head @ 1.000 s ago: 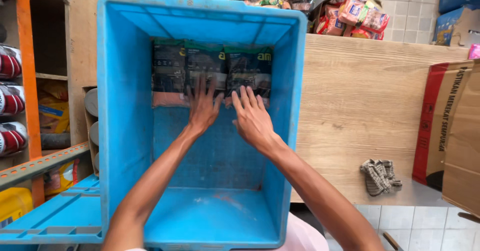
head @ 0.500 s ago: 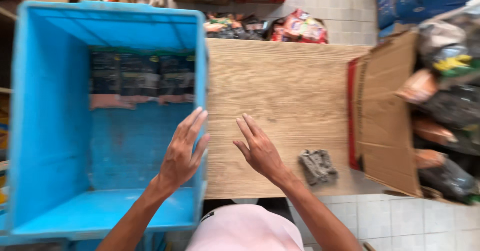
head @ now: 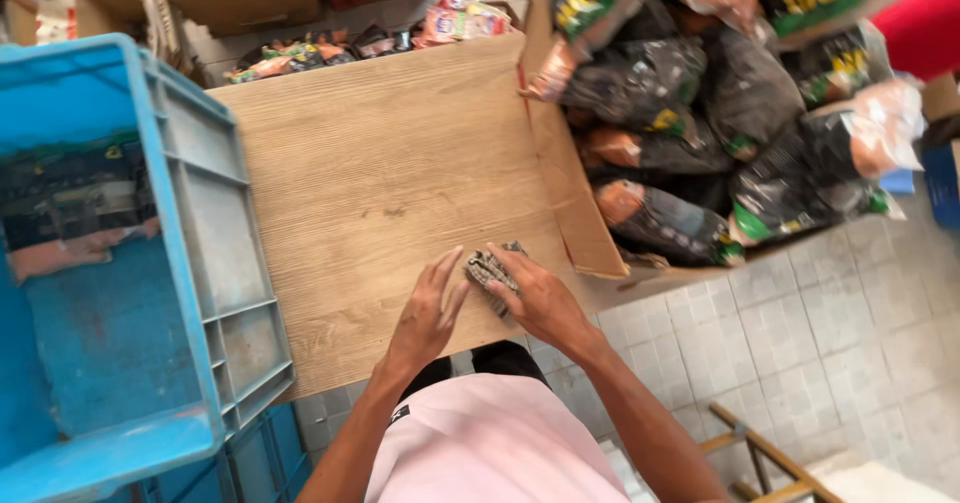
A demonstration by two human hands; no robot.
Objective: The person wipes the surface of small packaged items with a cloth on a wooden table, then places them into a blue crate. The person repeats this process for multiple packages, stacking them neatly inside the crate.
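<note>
- right hand (head: 540, 298) lies on a grey crumpled cloth (head: 487, 270), fingers curled over it and pressing it down, near the tabletop's (head: 390, 183) front edge, toward its right corner
- left hand (head: 428, 313) flat on the tabletop just beside the cloth, fingers spread open, holding nothing; fingertips almost touch the cloth's left side
- tabletop is light wood grain, mostly bare around the hands
- blue plastic crate (head: 190, 263) stands at the tabletop's left edge; dark flat packets (head: 75, 198) line its far inner wall
- open cardboard box (head: 565, 178) at the tabletop's right edge, flap hanging toward the hands, stuffed with dark and orange bagged goods (head: 700, 123)
- small colourful snack packets (head: 350, 43) heaped beyond the tabletop's far edge
- pink shirt (head: 490, 443) at the bottom, tiled floor (head: 830, 333) on the right
</note>
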